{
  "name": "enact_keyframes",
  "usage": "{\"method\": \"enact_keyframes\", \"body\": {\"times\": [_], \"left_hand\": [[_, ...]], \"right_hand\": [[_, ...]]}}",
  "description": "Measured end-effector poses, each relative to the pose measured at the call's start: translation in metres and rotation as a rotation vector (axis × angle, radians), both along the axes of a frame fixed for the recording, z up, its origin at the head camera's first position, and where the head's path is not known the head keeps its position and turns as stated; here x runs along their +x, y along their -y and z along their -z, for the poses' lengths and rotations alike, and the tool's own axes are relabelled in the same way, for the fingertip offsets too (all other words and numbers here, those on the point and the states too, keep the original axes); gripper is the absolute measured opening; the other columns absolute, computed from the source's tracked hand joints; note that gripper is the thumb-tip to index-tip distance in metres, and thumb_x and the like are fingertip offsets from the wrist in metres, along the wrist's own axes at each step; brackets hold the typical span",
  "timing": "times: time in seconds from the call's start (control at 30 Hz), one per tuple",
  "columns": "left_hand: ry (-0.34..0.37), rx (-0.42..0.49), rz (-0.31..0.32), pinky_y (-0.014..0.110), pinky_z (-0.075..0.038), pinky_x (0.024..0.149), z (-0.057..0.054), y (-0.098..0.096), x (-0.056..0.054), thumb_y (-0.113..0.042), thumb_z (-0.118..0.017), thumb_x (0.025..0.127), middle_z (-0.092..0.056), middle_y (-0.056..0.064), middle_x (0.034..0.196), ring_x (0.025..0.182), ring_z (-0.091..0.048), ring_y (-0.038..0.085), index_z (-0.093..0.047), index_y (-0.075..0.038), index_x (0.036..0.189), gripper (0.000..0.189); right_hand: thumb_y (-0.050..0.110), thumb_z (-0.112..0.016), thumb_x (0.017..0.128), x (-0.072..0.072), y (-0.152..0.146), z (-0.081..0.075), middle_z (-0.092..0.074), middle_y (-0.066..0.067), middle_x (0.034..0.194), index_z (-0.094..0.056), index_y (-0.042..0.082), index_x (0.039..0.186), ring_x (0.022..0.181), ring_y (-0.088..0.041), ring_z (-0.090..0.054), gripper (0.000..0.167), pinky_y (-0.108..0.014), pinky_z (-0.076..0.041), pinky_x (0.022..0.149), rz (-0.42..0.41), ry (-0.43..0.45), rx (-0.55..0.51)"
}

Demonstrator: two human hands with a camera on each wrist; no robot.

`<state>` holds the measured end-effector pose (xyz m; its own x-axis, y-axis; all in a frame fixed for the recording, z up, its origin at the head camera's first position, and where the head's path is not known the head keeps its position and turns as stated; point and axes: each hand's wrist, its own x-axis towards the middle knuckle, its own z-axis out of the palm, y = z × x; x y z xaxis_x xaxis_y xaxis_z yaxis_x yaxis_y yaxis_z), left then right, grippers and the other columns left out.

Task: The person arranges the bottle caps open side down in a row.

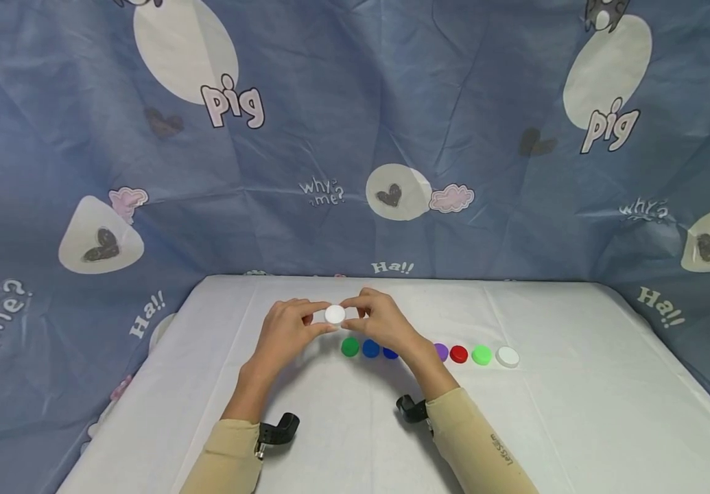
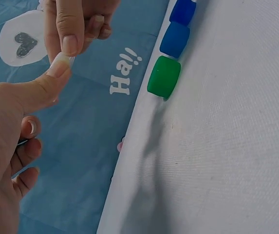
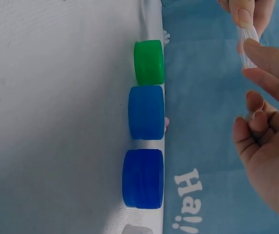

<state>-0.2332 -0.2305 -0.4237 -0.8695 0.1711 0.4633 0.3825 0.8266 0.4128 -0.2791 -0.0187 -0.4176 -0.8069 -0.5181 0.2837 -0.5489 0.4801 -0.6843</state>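
Both hands hold a round white cap above the white table, pinching it from opposite sides. My left hand has its thumb and forefinger at the cap's left edge; my right hand grips the right edge in the same way. Edge-on in the right wrist view, the cap looks thin and pale. Nearer to me than the hands, a row of caps begins with a green cap, a blue cap and a dark blue cap. The right forearm hides the row's middle.
To the right of that forearm the row continues with a purple cap, a red cap, a light green cap and another white cap. A blue printed cloth hangs behind the white table.
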Motion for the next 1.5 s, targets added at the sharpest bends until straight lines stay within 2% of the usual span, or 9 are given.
{"method": "enact_keyframes", "body": {"times": [0.5, 0.7, 1.03, 1.23, 1.5], "left_hand": [[0.081, -0.064, -0.041, 0.033, -0.035, 0.072, 0.006, 0.004, -0.001, -0.044, -0.080, 0.079, -0.049, -0.007, 0.062, 0.055, -0.038, 0.010, -0.075, -0.025, 0.115, 0.041], [0.155, -0.092, -0.050, 0.032, -0.035, 0.070, 0.008, 0.004, -0.001, -0.044, -0.079, 0.081, -0.050, -0.006, 0.063, 0.054, -0.039, 0.011, -0.074, -0.026, 0.118, 0.042], [0.217, -0.088, -0.044, 0.028, -0.031, 0.057, 0.012, 0.005, -0.001, -0.040, -0.081, 0.080, -0.052, -0.006, 0.064, 0.054, -0.039, 0.011, -0.075, -0.025, 0.116, 0.039], [0.238, -0.094, -0.030, 0.027, -0.030, 0.053, 0.014, 0.005, 0.000, -0.037, -0.083, 0.079, -0.053, -0.006, 0.064, 0.054, -0.039, 0.012, -0.077, -0.024, 0.113, 0.037], [0.278, -0.104, -0.036, 0.028, -0.032, 0.054, 0.016, 0.005, -0.001, -0.035, -0.083, 0.078, -0.055, -0.006, 0.066, 0.055, -0.041, 0.012, -0.077, -0.024, 0.113, 0.037]], "right_hand": [[0.022, -0.077, 0.086, 0.005, 0.009, 0.005, -0.052, 0.000, 0.079, -0.074, 0.015, 0.118, 0.066, -0.013, -0.043, 0.033, -0.024, -0.034, 0.057, 0.035, -0.006, 0.117], [0.024, -0.076, 0.087, 0.007, 0.014, 0.008, -0.055, 0.001, 0.082, -0.074, 0.018, 0.118, 0.067, -0.013, -0.046, 0.032, -0.025, -0.036, 0.057, 0.059, 0.006, 0.175], [0.026, -0.078, 0.085, 0.007, 0.016, 0.015, -0.058, 0.001, 0.084, -0.074, 0.017, 0.118, 0.064, -0.011, -0.045, 0.035, -0.025, -0.037, 0.056, 0.072, 0.024, 0.227], [0.030, -0.077, 0.086, 0.007, 0.018, 0.017, -0.067, -0.005, 0.100, -0.075, 0.016, 0.118, 0.071, -0.013, -0.050, 0.036, -0.028, -0.044, 0.064, 0.053, 0.023, 0.289], [0.030, -0.077, 0.085, 0.007, 0.021, 0.019, -0.071, -0.005, 0.107, -0.076, 0.016, 0.116, 0.088, -0.020, -0.063, 0.034, -0.034, -0.051, 0.075, 0.042, -0.041, 0.354]]}}
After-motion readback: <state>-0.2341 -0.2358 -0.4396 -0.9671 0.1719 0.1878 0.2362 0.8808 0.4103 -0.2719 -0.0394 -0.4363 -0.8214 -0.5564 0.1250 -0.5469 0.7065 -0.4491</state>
